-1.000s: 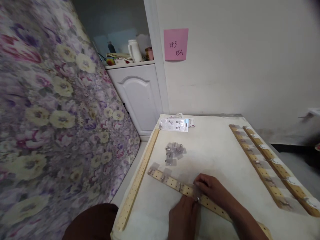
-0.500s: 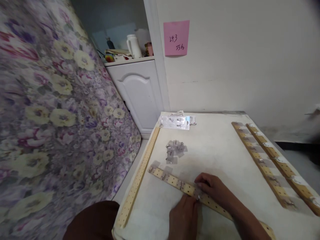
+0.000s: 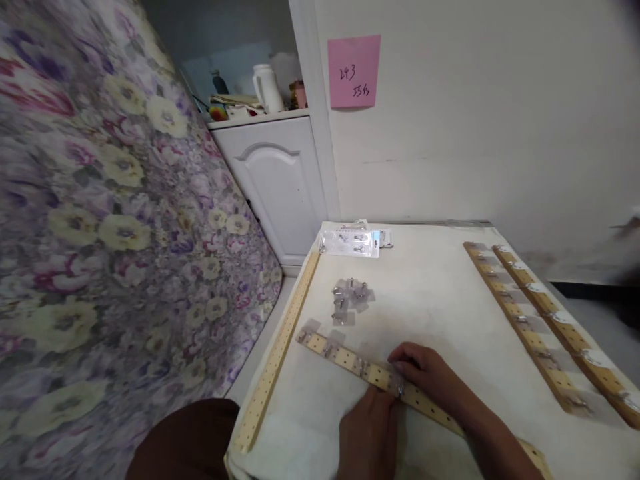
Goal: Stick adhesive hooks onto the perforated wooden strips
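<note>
A pale wooden strip with holes [image 3: 345,359] lies slantwise across the table, with several clear adhesive hooks [image 3: 327,348] spaced along it. My left hand [image 3: 367,427] is closed at the strip's near edge, fingers together beside one metal-pronged adhesive hook [image 3: 399,387]. From the far side, my right hand [image 3: 423,370] has its fingers curled and pressed on the upper part of that same hook's clear pad. Its fingertips are partly hidden, and my right forearm covers part of the strip. Beyond the strip sits a loose cluster of clear hooks [image 3: 351,299].
Another holed strip [image 3: 277,357] runs along the table's left edge. Two browner strips bearing hooks [image 3: 517,320] lie at the right. Clear plastic packaging [image 3: 350,243] is at the back left corner. A floral curtain [image 3: 120,233] hangs at left; a wall stands behind.
Both hands stay at the same hook on the strip, with only slight finger shifts. The view has tilted a little.
</note>
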A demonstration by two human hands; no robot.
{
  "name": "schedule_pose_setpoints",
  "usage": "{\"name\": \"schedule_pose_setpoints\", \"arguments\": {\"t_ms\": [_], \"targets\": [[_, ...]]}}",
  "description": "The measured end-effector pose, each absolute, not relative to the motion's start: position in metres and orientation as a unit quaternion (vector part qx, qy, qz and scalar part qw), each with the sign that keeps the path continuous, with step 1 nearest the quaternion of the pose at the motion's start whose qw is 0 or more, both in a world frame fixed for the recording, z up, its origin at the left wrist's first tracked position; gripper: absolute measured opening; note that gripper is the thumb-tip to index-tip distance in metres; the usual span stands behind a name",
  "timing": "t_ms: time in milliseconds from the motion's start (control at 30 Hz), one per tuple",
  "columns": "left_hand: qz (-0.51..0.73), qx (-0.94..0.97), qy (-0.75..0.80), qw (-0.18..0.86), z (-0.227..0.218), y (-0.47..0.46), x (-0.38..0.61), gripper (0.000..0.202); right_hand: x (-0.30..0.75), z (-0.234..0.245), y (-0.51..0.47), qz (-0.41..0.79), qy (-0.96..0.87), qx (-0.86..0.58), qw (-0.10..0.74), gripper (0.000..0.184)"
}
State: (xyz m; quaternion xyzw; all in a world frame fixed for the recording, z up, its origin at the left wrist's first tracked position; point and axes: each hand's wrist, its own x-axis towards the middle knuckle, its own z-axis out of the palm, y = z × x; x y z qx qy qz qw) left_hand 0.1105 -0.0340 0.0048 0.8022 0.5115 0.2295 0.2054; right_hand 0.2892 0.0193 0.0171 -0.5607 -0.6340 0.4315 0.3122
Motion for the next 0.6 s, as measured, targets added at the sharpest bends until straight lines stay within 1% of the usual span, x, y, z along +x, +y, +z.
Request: {"name": "schedule_pose_setpoints", "arguments": {"t_ms": [200,600], "targets": [[0.198,0.804,0.517,0.215,0.0127,-0.0343,0.1109,0.026,0.2892,0.0222,0.0192,0.429,-0.645,-0.553,0.306,0.016],[0.192,0.797,0.527,0.224,0.0148,-0.0339,0.1131,0.026,0.2897,0.0201,0.0197,0.429,-0.644,-0.556,0.304,0.016]]}}
